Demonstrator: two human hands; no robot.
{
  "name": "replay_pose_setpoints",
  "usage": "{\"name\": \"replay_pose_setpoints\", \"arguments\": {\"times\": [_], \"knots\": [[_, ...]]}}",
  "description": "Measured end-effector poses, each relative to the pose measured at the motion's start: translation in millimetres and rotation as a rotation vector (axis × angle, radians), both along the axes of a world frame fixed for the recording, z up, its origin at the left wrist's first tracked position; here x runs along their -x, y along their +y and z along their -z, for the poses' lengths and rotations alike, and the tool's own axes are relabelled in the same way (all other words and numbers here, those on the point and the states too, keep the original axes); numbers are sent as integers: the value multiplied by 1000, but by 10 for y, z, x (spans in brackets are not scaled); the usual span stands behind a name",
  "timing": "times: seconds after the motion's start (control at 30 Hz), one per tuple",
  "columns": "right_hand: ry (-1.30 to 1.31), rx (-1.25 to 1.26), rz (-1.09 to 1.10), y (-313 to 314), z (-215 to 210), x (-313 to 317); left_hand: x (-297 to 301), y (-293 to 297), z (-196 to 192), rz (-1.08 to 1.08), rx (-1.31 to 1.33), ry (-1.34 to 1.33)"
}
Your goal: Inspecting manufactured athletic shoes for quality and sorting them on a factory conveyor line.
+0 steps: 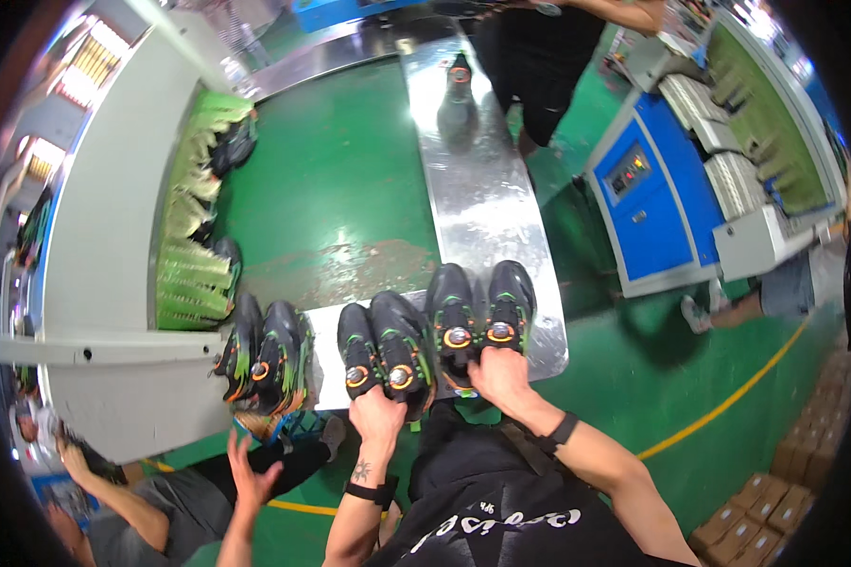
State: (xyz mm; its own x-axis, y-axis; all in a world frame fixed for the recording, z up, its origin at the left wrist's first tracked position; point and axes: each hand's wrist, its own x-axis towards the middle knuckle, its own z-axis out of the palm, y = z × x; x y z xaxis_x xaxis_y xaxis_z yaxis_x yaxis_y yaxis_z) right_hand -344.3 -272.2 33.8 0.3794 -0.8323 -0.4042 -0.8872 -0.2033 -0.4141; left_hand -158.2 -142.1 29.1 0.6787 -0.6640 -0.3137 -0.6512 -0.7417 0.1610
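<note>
We hold two pairs of black shoes with green stripes and orange dials at the near end of a long shiny metal table (482,208). Our left hand (376,416) is closed around the heels of the left pair (386,350), and these two shoes stand side by side with the toes pointing away from us. Our right hand (501,373) grips the heels of the right pair (477,317) in the same way, fingers wrapped tight, and this pair rests on the metal surface just beside the left one, almost touching it. Both wrists wear a black band.

One more pair of the same shoes (263,354) stands at the left end of the table, apart from our hands. Below it, another person's hand (251,477) is lifted with open fingers, near this pair but not touching it. Far up the table one single shoe (459,76) stands alone, and a person in black clothes (539,57) is beside it. On the left we see a rack with green shoe parts (194,227), and on the right a blue machine (648,198). The floor (331,180) is green.
</note>
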Motion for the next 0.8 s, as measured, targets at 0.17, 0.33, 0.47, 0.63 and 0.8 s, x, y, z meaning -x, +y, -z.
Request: {"name": "replay_pose_setpoints", "arguments": {"times": [0.17,0.33,0.47,0.63,0.8], "knots": [[44,-96,109,-224,0,381,25,-34,-25,-118,24,102],[-306,-273,164,-276,-138,471,-2,-70,-51,-138,1,108],[-764,-423,221,-259,-658,582,-82,166,-129,-201,65,234],[-870,-372,157,-312,-1205,855,71,426,-591,-577,890,1265],[-917,-386,345,-69,-1276,958,63,193,-977,-698,897,1330]]}}
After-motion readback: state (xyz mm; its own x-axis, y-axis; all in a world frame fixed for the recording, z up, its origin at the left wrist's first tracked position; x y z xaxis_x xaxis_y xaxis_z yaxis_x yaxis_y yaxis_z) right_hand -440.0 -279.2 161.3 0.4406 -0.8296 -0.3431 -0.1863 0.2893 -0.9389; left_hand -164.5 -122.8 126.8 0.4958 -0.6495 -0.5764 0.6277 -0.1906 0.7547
